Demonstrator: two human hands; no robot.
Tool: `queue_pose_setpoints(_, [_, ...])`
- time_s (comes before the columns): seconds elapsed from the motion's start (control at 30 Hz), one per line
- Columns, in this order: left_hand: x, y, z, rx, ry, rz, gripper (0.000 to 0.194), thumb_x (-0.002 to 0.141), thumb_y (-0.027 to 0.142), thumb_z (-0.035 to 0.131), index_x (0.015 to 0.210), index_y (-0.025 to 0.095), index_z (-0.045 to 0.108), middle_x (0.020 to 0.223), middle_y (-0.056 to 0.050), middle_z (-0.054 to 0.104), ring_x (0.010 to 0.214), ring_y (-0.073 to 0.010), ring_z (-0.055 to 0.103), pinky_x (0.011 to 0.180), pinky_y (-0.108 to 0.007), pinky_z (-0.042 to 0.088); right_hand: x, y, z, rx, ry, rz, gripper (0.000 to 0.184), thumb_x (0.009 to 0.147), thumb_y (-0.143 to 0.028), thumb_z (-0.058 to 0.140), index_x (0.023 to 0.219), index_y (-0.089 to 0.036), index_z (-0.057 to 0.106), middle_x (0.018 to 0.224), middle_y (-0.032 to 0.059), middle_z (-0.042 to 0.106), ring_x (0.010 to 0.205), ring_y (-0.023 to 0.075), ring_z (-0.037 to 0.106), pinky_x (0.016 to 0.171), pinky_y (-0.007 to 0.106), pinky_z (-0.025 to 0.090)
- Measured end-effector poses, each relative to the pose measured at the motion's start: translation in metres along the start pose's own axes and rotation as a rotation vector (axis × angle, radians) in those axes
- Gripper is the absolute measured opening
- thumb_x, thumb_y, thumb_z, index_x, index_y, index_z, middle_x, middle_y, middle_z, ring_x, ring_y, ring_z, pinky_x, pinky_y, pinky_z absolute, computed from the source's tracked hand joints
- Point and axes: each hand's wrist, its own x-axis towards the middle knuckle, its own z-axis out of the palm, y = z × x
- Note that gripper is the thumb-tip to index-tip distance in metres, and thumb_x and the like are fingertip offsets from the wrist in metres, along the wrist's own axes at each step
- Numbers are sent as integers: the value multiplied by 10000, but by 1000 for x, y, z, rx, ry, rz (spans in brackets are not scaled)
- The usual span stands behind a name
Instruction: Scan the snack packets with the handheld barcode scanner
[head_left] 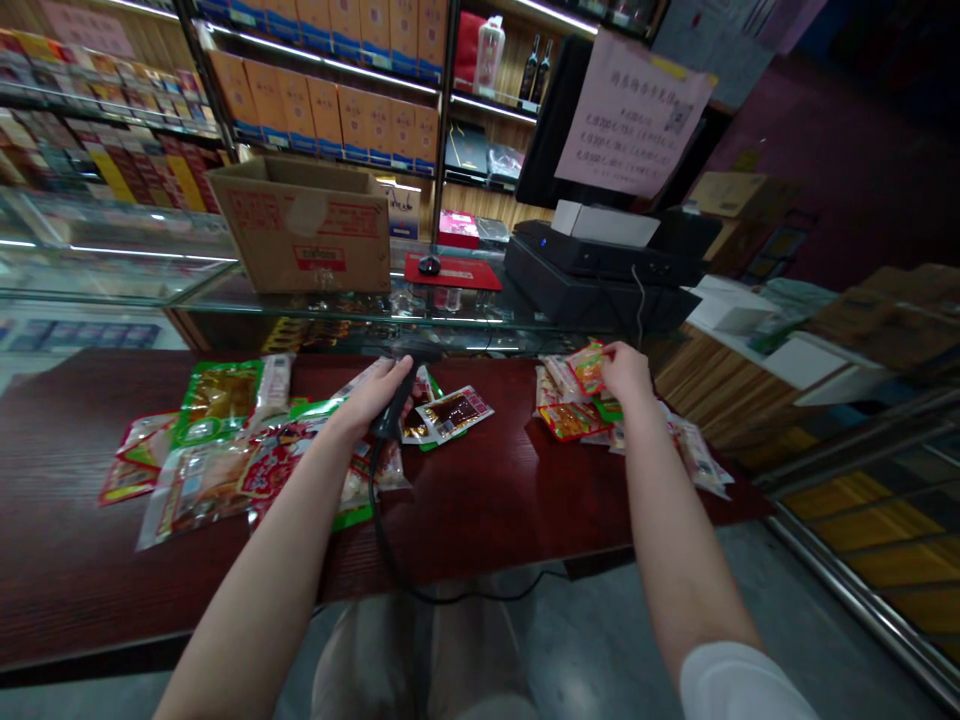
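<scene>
Glossy crinkled packet (587, 368), curved black scanner (391, 415)

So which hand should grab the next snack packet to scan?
Probably the right hand. It already touches a red packet atop the snack pile on the dark red table. The left hand is busy gripping the black corded scanner.

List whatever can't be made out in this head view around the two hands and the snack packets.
- Scanner: mostly covered by the left hand; only the dark handle and cable show.
- Packet at the right hand: its fingers hide the grip, and the print is too small to read.
- Packets on the left: overlapping, so a count is unsure.
- Paper notice: the writing is too small.
- Table: cut off by the left edge.
</scene>
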Motion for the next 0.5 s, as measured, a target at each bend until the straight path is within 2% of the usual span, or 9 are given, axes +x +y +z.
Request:
queue_pose_setpoints(0.1, [-3, 4, -2, -68, 16, -29, 329, 896, 503, 607, 887, 186, 520, 651, -5, 649, 412, -95, 522, 403, -209, 436, -8, 7, 7, -113, 4, 20, 313, 890, -223, 514, 1079, -134, 747, 1179, 230, 647, 1083, 353, 579, 897, 491, 441])
queue_pose_setpoints(0.17, [-5, 6, -2, -99, -12, -40, 320, 900, 492, 609, 897, 183, 523, 661, -6, 654, 416, -88, 523, 416, -206, 447, -16, 9, 13, -127, 30, -34, 342, 908, -287, 501, 1112, -154, 741, 1267, 221, 606, 1121, 368, 545, 927, 553, 413])
queue_pose_setpoints(0.3, [-6, 7, -2, -57, -65, -19, 317, 883, 469, 643, 897, 163, 562, 708, -40, 688, 453, -96, 558, 417, -201, 453, -30, 4, 17, -124, 65, -137, 332, 916, -312, 488, 1110, -190, 728, 1274, 167, 617, 1133, 346, 528, 1029, 657, 285])
queue_pose_setpoints(0.43, [-3, 5, -2, -26, -55, -13, 298, 891, 449, 637, 901, 157, 577, 712, -40, 690, 459, -97, 565, 421, -202, 463, -47, -22, 13, -35, 187, -224, 352, 918, -300, 494, 1182, -173, 687, 1329, 172, 582, 1281, 371, 429, 1090, 700, 155])
queue_pose_setpoints(0.5, [-2, 3, -4, -35, -37, -18, 309, 890, 459, 636, 902, 158, 568, 711, -35, 684, 452, -93, 559, 415, -200, 458, -61, -44, 20, 80, 155, -340, 358, 907, -263, 505, 1218, -193, 670, 1361, 154, 567, 1328, 355, 410, 1140, 665, 118])
